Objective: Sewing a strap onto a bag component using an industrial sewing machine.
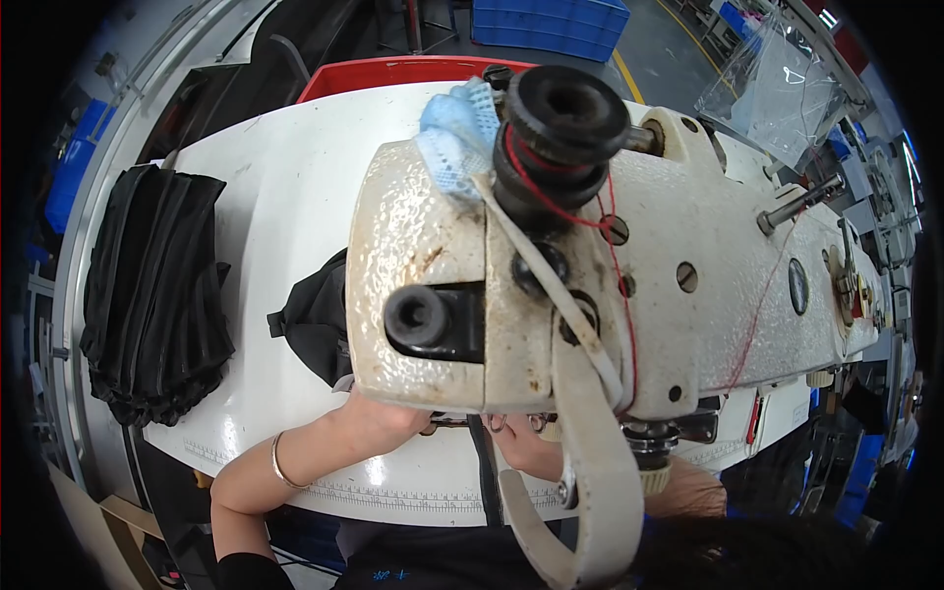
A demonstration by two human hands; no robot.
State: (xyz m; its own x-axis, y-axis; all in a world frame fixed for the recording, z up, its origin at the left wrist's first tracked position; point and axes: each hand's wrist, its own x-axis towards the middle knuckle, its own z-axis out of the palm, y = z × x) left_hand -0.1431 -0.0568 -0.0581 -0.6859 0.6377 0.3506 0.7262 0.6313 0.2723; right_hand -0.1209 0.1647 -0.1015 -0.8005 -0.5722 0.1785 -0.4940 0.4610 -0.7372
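Observation:
A white sewing machine (423, 206) fills the middle and right of the head view, with red thread, a white strap and a blue cloth (454, 133) at its top. My left hand (388, 421), below a bangle-wearing wrist, reaches under the machine head, its fingers hidden. Just left of the head, black fabric (310, 324) lies partly covered by it. My right hand (521, 442) is beside the needle area, largely behind the machine's curved lever; I cannot tell what it holds. A narrow black strip (487, 472) runs toward the table's front edge between my hands.
The white table (265, 167) carries a stack of folded black fabric (152, 295) at left and a ruler along its front edge. Behind it are a red bin (383, 69) and a blue crate (551, 25). Clear plastic bags (762, 98) are at back right.

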